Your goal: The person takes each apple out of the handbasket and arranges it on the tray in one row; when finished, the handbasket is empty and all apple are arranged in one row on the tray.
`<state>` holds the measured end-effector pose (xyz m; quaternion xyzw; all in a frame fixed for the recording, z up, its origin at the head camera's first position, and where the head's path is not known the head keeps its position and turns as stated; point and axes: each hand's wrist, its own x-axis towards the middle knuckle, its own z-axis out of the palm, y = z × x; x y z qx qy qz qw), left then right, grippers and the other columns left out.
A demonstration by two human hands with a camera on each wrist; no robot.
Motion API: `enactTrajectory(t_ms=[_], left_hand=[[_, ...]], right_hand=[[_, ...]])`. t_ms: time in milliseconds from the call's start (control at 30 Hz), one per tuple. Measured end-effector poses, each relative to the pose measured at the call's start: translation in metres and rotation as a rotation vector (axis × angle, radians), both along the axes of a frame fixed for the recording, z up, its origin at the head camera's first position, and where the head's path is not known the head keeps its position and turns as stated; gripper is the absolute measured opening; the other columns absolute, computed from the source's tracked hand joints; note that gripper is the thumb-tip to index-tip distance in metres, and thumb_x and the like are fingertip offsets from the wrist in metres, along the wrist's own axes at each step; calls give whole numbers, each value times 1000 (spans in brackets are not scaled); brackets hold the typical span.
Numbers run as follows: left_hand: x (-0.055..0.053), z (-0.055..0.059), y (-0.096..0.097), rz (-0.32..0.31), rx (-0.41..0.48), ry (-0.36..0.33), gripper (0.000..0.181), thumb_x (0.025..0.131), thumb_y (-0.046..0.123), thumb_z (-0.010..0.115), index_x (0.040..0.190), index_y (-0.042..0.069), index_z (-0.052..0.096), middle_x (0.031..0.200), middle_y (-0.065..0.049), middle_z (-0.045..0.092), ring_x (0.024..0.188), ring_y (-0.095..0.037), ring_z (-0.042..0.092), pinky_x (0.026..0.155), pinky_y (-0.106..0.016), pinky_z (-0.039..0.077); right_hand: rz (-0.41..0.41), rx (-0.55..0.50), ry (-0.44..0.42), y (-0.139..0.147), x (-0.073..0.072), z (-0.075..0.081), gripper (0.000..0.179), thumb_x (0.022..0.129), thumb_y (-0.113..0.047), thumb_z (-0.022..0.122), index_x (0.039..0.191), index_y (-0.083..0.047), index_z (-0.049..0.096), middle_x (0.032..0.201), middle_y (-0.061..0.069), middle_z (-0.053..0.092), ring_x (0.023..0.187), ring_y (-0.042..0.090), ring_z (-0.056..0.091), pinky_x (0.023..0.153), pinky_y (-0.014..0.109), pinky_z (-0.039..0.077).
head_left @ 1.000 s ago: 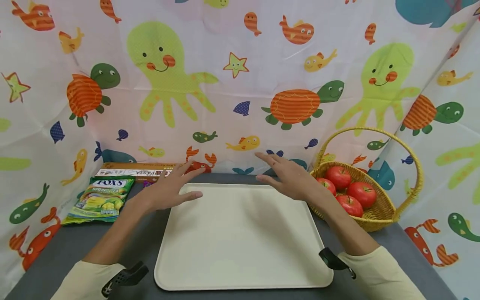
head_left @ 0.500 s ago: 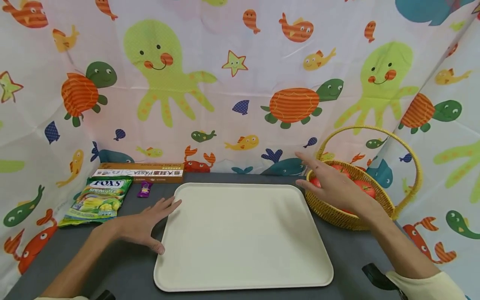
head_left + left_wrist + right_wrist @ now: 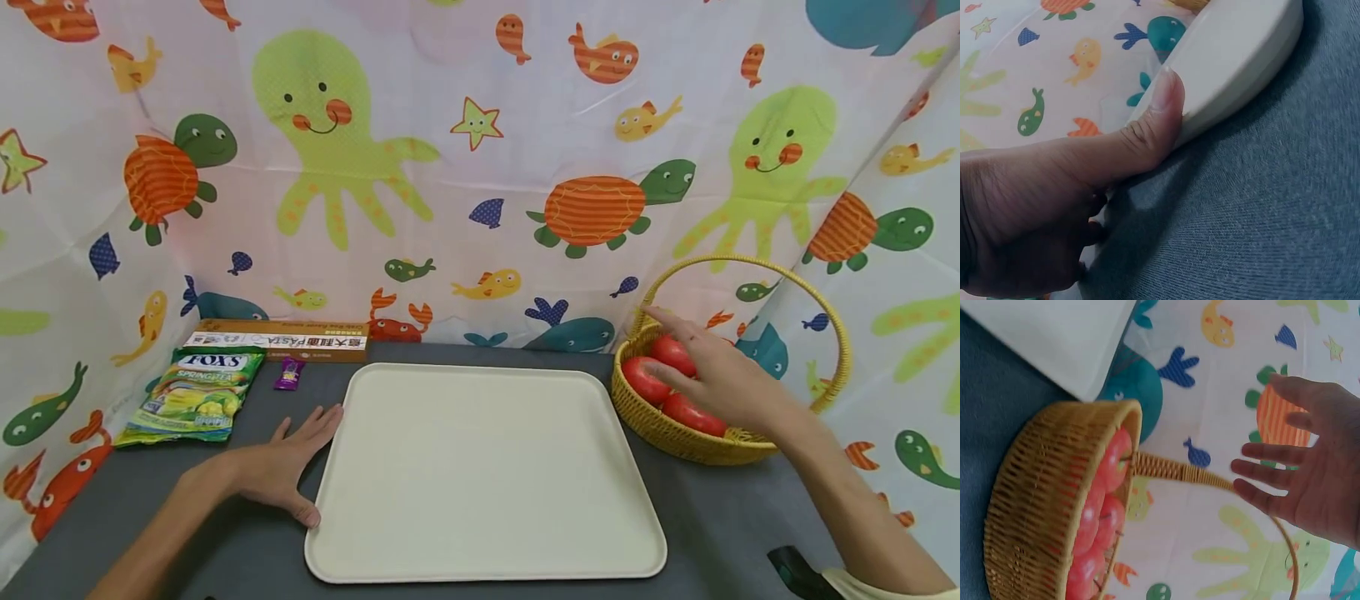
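My left hand (image 3: 281,471) is at the left edge of the cream-coloured tray (image 3: 487,475), its fingers spread and reaching along the side. In the left wrist view, the thumb (image 3: 1160,112) lies against the rim of the tray (image 3: 1235,56). Over the yellow wicker basket (image 3: 675,442) hovers my right hand (image 3: 727,383), fingers extended and holding nothing. Several red apples (image 3: 647,381) lie in that basket, some partly hidden by the hand. The right wrist view has the palm of the right hand (image 3: 1329,462) beside the arched basket handle (image 3: 1179,472).
At the back left lie a green FOX'S candy bag (image 3: 198,396), a brown pasta box (image 3: 330,340) and a small purple wrapped candy (image 3: 289,374). The basket's tall handle (image 3: 840,333) arches up at the right. A patterned cloth (image 3: 450,75) hangs behind the grey tabletop (image 3: 720,525).
From above the tray, my left hand has come down and toward me to its left edge. The right hand has moved rightward over the basket. The tray stays in place.
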<state>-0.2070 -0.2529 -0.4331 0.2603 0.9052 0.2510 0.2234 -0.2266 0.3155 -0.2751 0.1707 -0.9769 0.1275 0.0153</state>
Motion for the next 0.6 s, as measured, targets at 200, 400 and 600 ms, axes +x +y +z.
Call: enactTrajectory(t_ms=[200, 400, 600], left_hand=[[3, -2, 0, 15, 0, -42, 151, 66, 61, 92, 167, 4, -5, 176, -25, -5, 159, -56, -10, 116, -84, -12], [-1, 0, 0, 6, 43, -60, 152, 67, 62, 90, 166, 4, -10, 175, -27, -6, 158, -57, -14, 115, -83, -16], [0, -3, 0, 18, -1, -59, 152, 67, 63, 89, 166, 5, -12, 175, -25, -5, 159, -55, -14, 116, -82, -16]], right_hand=[[2, 64, -52, 26, -6, 0, 86, 101, -54, 63, 165, -9, 27, 162, 29, 40, 144, 53, 44, 105, 75, 46], [29, 94, -15, 49, -14, -1, 72, 99, -40, 72, 153, 1, 47, 145, 32, 59, 127, 51, 61, 99, 69, 54], [64, 107, -67, 58, -30, -15, 68, 94, -36, 79, 142, 6, 57, 130, 28, 69, 114, 42, 69, 92, 59, 61]])
